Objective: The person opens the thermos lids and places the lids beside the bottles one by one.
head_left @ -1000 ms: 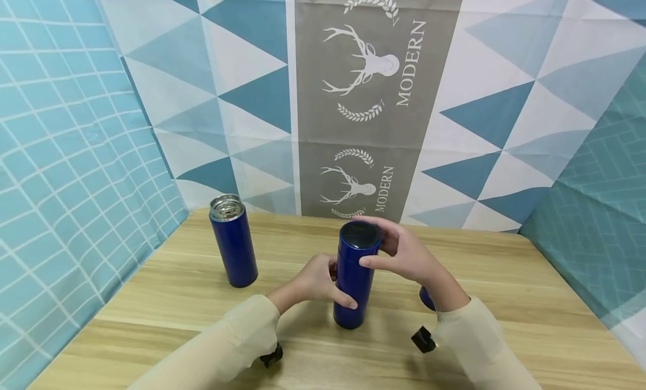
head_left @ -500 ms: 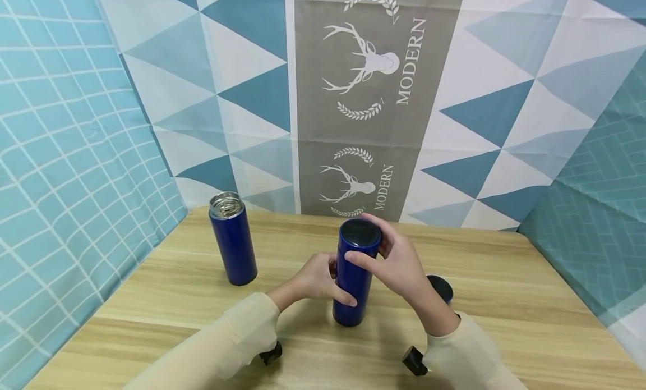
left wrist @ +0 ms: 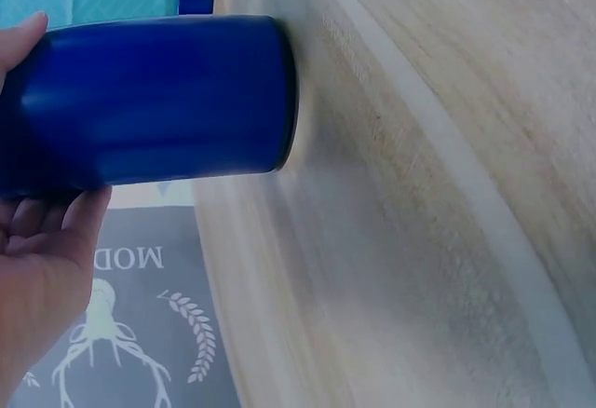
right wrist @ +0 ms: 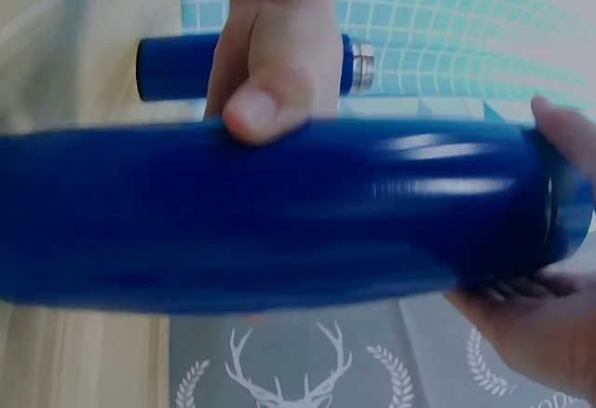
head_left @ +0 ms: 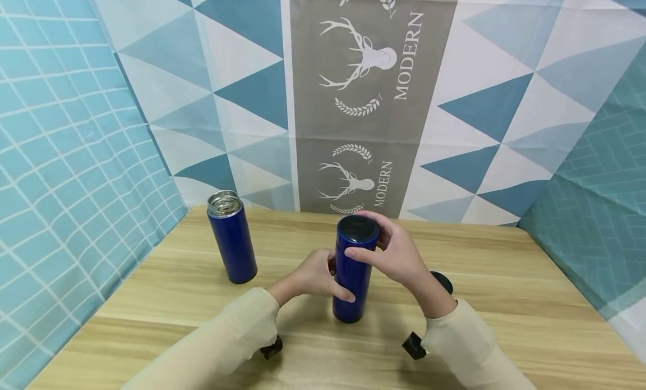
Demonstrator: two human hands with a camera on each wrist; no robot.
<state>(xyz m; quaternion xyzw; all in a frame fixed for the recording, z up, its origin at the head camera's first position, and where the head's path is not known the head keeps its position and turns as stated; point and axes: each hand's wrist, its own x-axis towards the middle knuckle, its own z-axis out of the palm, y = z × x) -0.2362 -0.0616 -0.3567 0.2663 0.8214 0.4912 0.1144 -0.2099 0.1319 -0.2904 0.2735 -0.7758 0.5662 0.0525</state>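
A dark blue thermos [head_left: 351, 283] with a black-topped lid [head_left: 358, 229] stands upright mid-table in the head view. My left hand [head_left: 317, 273] grips its body from the left, thumb across the front. From the right, my right hand [head_left: 396, 254] holds the lid near the top, with the thumb on the near side and the fingers behind, partly hidden. In the right wrist view a thin seam shows between thermos body [right wrist: 279, 217] and lid [right wrist: 570, 217]. The thermos base [left wrist: 279, 96] is close to the tabletop in the left wrist view.
A second blue thermos [head_left: 233, 244] without a lid stands at the back left, its steel mouth showing. Behind my right wrist lies a loose blue lid with a black top [head_left: 442, 281], partly covered. Patterned cloth [head_left: 353, 98] hangs behind the wooden table [head_left: 504, 300].
My right hand has turned around the lid, its thumb shifting left and its wrist swinging inward, so more of the loose lid shows. The left hand keeps its grip in place.
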